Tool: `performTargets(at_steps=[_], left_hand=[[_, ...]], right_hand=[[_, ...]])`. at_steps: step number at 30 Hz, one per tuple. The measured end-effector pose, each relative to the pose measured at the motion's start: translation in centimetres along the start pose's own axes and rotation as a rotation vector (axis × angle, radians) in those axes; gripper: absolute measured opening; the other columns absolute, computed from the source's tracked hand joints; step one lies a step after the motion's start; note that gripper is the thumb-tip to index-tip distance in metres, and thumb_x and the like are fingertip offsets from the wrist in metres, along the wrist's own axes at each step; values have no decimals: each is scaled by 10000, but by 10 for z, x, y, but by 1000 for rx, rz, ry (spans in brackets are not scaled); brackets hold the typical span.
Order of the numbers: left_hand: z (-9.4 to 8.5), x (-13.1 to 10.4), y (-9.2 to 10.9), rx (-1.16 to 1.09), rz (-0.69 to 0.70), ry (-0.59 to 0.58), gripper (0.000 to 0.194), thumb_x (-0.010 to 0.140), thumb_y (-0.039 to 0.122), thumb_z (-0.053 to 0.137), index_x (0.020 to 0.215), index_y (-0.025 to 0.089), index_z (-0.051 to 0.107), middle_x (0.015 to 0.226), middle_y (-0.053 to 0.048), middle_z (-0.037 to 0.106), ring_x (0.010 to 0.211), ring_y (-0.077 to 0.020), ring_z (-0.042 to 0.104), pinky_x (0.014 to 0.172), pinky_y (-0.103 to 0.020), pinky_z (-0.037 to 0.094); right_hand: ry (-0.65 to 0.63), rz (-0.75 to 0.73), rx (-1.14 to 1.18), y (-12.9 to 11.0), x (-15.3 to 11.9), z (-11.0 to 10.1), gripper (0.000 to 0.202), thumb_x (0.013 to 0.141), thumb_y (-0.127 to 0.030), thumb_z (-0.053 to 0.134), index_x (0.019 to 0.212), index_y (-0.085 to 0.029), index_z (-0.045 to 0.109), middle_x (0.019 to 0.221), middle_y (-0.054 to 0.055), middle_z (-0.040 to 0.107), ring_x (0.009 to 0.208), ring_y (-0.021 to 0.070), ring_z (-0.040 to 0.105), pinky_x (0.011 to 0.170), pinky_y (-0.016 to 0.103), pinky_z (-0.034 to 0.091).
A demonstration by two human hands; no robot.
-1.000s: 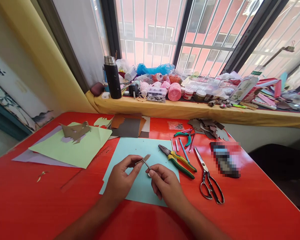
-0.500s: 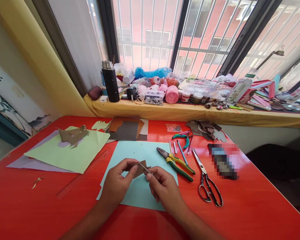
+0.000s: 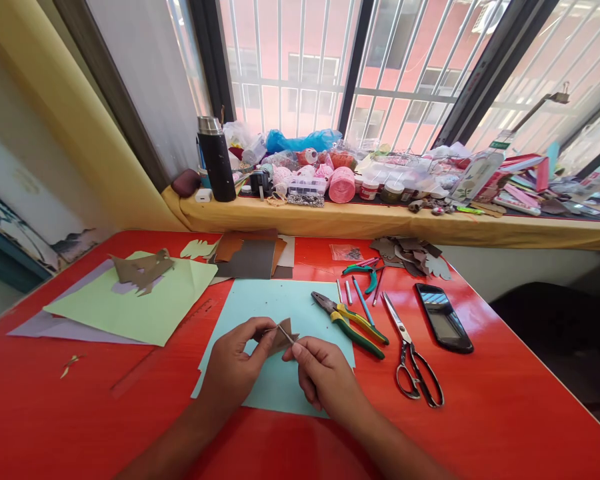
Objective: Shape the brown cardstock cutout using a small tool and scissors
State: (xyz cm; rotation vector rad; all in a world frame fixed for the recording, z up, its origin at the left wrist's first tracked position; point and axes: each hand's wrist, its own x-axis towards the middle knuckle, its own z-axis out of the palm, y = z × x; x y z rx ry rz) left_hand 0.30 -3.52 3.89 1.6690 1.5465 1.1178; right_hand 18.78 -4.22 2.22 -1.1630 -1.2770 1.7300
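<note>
Over the light blue sheet (image 3: 265,300), both of my hands meet at a small cut piece of brown card (image 3: 283,333). Fingers of my left hand (image 3: 243,353) are pinched on the card's left side. My right hand (image 3: 327,380) grips a thin, pale stick-like strip (image 3: 286,335) that crosses the card at a slant. Whether the strip is a separate tool or a rolled edge of the card I cannot tell. Just right of my hands lie combination pliers (image 3: 350,325) with green and yellow handles, and beyond them large scissors (image 3: 413,353).
A phone (image 3: 444,318) lies right of the scissors. Green-handled small pliers (image 3: 367,275), pens and brown scraps (image 3: 410,257) are at the back right. Pale green paper (image 3: 145,313) is on the left, near a clear ruler (image 3: 163,343). A black thermos (image 3: 217,163) stands on the crowded sill.
My right fingertips have shifted slightly left along the strip, nearer my left hand. The view has moved slightly; the table things lie as before.
</note>
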Motion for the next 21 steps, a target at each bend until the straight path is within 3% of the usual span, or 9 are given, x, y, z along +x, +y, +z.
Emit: performTargets(at_steps=[7, 11, 15, 21], left_hand=[[1, -1, -3, -40, 3, -20, 235, 964, 459, 596, 930, 250, 697, 878, -6, 754, 834, -201, 706, 762, -268, 568], [0, 0, -4, -31, 3, -5, 221, 970, 442, 593, 928, 250, 693, 879, 0, 752, 841, -194, 703, 762, -259, 563], [-1, 0, -2, -29, 13, -6, 198, 962, 416, 603, 928, 245, 697, 874, -5, 754, 834, -202, 700, 739, -266, 556], [-2, -4, -2, 10, 54, -4, 175, 975, 398, 596, 918, 260, 686, 861, 22, 737, 817, -192, 675, 727, -266, 526]], right_hand=[[2, -28, -29, 2, 0, 0, 528, 931, -695, 575, 990, -176, 650, 484, -90, 480, 369, 86, 355, 389, 212, 267], [23, -82, -19, 2, 0, -1, 476, 927, -654, 621, 1053, -195, 610, 509, -103, 461, 388, 83, 342, 394, 207, 255], [87, -88, -48, 2, 0, -2, 449, 924, -649, 630, 998, -208, 588, 503, -106, 458, 382, 80, 337, 388, 206, 257], [66, -111, -62, 0, -2, -1, 404, 981, -610, 577, 989, -207, 605, 478, -97, 458, 378, 79, 303, 388, 213, 245]])
